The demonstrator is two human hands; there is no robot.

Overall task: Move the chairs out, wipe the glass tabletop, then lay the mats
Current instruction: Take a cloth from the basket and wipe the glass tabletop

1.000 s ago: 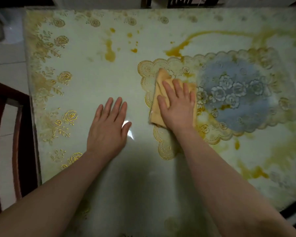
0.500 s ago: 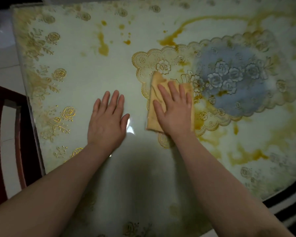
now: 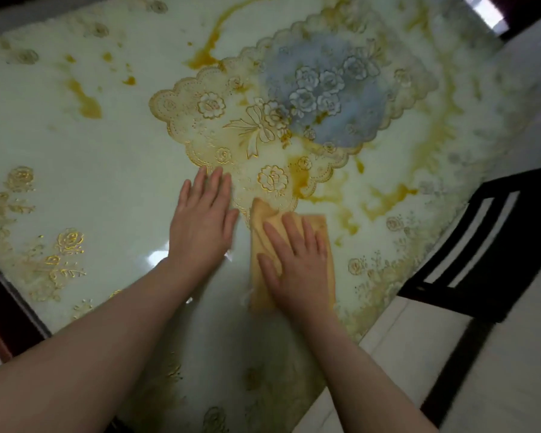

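The right hand (image 3: 297,264) had dragged the cloth (image 3: 320,232) back off the mat (image 3: 263,126) toward the desk (image 3: 107,151) edge, fingers flat on it; left hand (image 3: 202,226) lay spread beside.

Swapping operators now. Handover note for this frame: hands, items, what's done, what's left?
Left hand: flat on the glossy glass tabletop, bracing.
Right hand: pressing a folded orange cloth onto the glass near the front edge.
Scalloped gold-and-blue floral mat: lies mid-table.
Black slatted chair: stands off the right corner.
Left: orange-brown stains remain across the table; finish wiping, then lay mats.
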